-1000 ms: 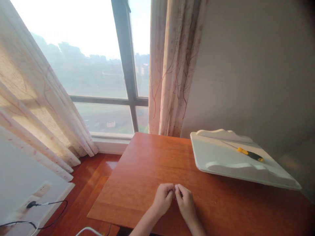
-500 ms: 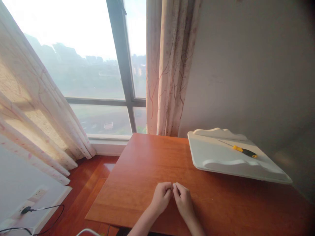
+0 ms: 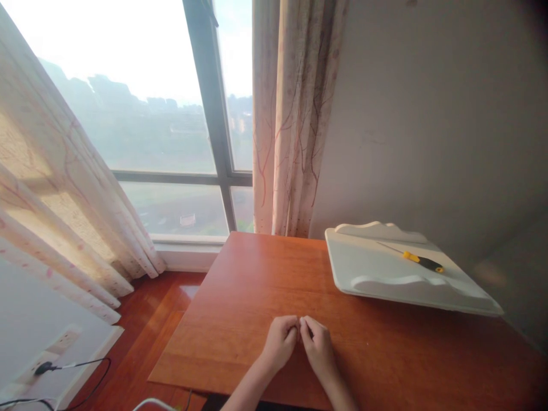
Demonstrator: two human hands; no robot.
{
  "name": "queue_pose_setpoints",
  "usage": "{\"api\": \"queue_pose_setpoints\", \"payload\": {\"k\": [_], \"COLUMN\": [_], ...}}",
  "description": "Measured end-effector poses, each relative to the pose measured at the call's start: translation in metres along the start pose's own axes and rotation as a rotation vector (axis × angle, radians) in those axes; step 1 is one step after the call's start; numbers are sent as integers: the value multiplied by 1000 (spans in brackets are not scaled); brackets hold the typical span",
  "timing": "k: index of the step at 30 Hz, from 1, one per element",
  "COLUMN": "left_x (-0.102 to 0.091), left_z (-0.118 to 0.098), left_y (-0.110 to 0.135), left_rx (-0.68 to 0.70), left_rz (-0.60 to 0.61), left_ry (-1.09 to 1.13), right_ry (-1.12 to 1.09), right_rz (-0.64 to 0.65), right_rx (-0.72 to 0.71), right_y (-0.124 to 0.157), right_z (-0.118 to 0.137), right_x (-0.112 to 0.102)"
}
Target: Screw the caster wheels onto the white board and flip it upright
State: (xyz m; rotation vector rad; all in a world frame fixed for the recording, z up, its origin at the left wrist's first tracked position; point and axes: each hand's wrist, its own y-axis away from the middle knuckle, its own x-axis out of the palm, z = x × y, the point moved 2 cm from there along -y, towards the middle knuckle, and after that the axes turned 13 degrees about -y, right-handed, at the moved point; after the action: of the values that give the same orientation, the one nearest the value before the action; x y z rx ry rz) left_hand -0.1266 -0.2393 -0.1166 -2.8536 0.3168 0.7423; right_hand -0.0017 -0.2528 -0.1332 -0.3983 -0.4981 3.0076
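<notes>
My left hand and my right hand meet above the near part of the brown wooden table. Both are closed, fingers curled in and thumbs on top, with the fingertips touching or almost touching. Whatever they may hold between the fingers is hidden or too small to make out. To the right of my hands, apart from them, a white board with wavy raised edges lies on the table. On it rests a screwdriver with a yellow and dark handle, its thin shaft pointing left.
A window with patterned curtains stands beyond the table, and a grey wall on the right. At lower left, a black plug with its cable sits in a wall socket. The table's left edge drops to a reddish wood floor.
</notes>
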Motion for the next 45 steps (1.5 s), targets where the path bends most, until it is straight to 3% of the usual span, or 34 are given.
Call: {"api": "queue_pose_setpoints", "payload": {"k": [45], "left_x": [0], "left_z": [0], "left_y": [0], "left_rx": [2], "left_rz": [9], "left_ry": [5], "right_ry": [10], "right_rz": [18], "right_rx": [7], "right_y": [-1], "right_z": [5], "right_x": [-1]}}
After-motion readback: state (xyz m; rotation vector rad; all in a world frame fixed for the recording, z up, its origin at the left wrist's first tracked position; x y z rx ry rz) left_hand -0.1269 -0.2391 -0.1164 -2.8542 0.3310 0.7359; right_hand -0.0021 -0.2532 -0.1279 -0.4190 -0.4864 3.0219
